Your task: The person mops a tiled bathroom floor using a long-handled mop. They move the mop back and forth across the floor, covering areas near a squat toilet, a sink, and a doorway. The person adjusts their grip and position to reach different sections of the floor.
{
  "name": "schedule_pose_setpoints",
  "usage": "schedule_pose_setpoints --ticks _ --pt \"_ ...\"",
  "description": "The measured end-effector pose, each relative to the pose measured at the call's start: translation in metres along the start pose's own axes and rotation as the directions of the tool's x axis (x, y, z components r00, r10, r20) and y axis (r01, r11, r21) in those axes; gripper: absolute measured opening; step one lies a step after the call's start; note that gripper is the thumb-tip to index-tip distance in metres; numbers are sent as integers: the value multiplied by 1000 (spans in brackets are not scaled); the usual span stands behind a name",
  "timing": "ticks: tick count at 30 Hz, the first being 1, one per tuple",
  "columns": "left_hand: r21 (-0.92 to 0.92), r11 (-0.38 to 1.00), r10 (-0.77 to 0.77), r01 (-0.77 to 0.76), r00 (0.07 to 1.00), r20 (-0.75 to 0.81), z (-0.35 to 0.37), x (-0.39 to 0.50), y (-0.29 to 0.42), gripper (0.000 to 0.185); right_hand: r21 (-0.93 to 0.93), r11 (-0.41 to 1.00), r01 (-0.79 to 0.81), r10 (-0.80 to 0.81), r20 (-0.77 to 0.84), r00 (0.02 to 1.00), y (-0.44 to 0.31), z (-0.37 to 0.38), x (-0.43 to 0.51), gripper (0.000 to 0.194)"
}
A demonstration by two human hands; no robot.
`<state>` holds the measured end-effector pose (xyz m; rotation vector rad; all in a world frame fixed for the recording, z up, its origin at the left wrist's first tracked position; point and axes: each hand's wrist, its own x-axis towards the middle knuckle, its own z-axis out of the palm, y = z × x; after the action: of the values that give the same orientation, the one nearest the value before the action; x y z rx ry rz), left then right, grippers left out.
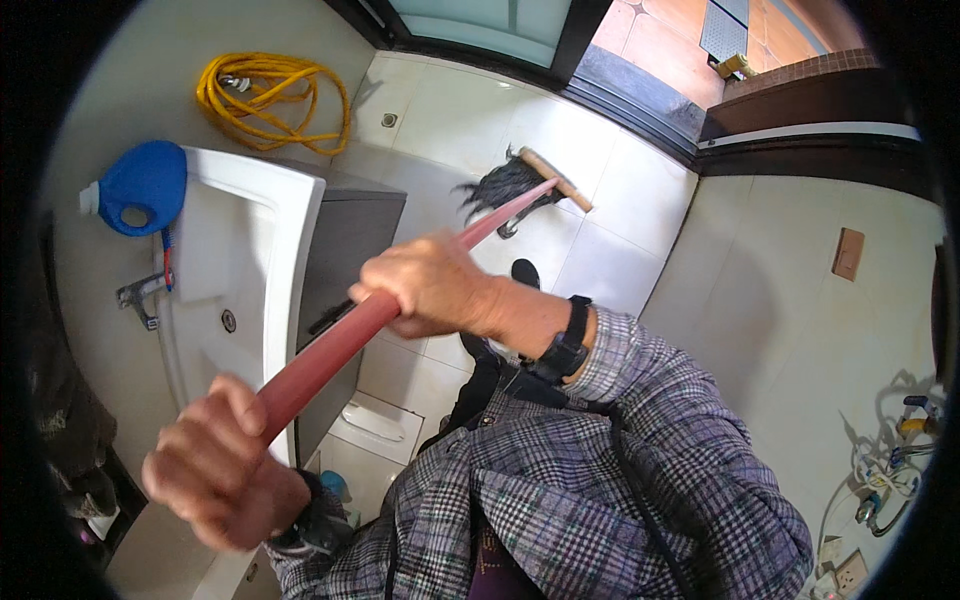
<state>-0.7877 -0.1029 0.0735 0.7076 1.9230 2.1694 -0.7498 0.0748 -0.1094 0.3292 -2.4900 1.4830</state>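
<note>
I hold the pinkish-red handle (330, 356) of a mop with both hands. My left hand (225, 465) is closed around the handle's upper end at the lower left. Farther down the shaft, my right hand (431, 281) grips it, with a dark watch (562, 349) on that wrist. The handle slopes away to a wooden crossbar (559, 180) at the mop head. Dark, stringy mop strands (504, 186) spread to the left of this bar on the pale tiled floor (600, 247). A dark shoe tip (526, 274) shows just short of the mop head.
Left of me, a white washbasin (296, 255) tops a grey cabinet (349, 247). A blue jug (146, 187) stands by its faucet (142, 296). Beyond is a coiled yellow hose (277, 135). A dark-framed glass door (480, 26) borders the doorway. Pipework (885, 480) projects at the right wall.
</note>
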Motion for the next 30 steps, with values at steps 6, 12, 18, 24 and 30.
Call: schedule_pose_setpoints --ticks 6,12,18,24,30 --pt "-231 967 -59 109 975 214 38 17 -102 35 -244 958 -149 150 -14 989 88 -44 -43 15" --pt "-235 948 -145 213 950 277 71 10 -185 35 -343 870 -355 361 -49 931 157 -53 -77 23" --pt "-215 944 -213 252 959 186 59 -10 -181 39 -260 921 -289 292 -30 956 156 -34 -84 31" --pt "-140 967 -201 213 975 94 20 -49 -135 38 -168 943 -288 301 60 952 106 17 -84 27" --pt "-41 972 -231 230 973 -22 -56 -120 -74 40 -67 980 -188 196 139 971 29 113 -83 31"
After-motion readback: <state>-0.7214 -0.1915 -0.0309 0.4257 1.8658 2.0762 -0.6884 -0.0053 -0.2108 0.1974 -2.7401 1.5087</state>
